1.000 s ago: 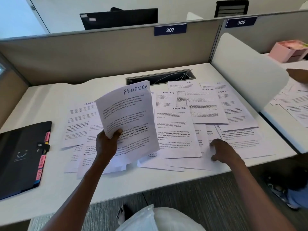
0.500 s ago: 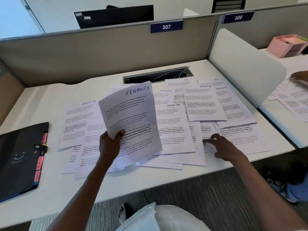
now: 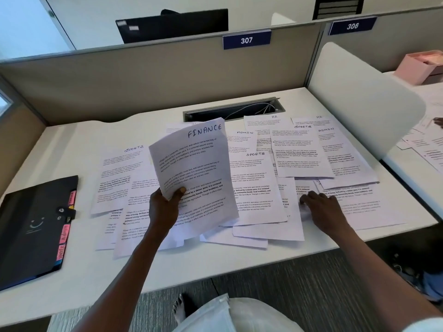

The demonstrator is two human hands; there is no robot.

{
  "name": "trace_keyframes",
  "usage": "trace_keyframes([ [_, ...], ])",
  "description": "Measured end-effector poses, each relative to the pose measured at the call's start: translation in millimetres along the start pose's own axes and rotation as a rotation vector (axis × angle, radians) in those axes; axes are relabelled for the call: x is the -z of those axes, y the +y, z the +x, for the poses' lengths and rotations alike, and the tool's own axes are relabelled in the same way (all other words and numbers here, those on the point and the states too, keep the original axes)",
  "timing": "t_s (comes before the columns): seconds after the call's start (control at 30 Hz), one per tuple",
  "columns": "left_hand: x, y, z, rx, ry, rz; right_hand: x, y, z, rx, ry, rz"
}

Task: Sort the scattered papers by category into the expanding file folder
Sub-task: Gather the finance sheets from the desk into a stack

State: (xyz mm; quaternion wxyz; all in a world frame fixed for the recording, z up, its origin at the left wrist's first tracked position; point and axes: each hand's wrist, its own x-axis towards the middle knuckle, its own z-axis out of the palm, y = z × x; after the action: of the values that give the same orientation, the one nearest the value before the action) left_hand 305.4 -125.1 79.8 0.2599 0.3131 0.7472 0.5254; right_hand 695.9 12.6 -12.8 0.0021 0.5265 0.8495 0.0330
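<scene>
The left hand grips a small stack of sheets headed FINANCE, thumb across the front, holding it tilted above the desk. The right hand lies palm down with fingers spread nearly straight on the scattered papers, gripping nothing. Those papers, marked SPORTS, ADMIN and HR, overlap across the middle and right of the desk. The black expanding file folder lies closed at the left edge, pink tabs along its side, just beside the nearest sheets.
</scene>
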Motion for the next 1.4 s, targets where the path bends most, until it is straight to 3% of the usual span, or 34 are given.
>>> trace_keyframes([
  [0.17, 8.5, 3.0, 10.4, -0.034, 0.038, 0.026, -1.2, -3.1, 5.4, -0.133, 0.112, 0.08],
  [0.3, 13.5, 3.7, 18.7, -0.029, 0.069, 0.031, 23.1, 1.3, 17.7, -0.12, 0.255, 0.111],
  [0.63, 4.0, 7.8, 37.9, -0.004, 0.062, -0.031, 145.9, 25.6, 60.9, -0.076, 0.453, 0.183],
  [0.93, 5.2, 10.8, 49.6, -0.019, 0.062, -0.059, 241.2, -5.2, 92.4, 0.01, 0.75, 0.271],
  [1.23, 27.9, 8.6, 52.9, -0.003, 0.14, -0.095, 228.5, -61.8, 95.7, -0.028, 1.175, 0.493],
  [1.3, 33.5, 6.2, 54.2, 0.0, 0.161, -0.096, 205.0, -68.8, 91.4, -0.073, 1.171, 0.544],
  [1.4, 39.6, 4.4, 52.9, 0.001, 0.172, -0.108, 136.6, -65.2, 85.5, -0.149, 0.923, 0.587],
])
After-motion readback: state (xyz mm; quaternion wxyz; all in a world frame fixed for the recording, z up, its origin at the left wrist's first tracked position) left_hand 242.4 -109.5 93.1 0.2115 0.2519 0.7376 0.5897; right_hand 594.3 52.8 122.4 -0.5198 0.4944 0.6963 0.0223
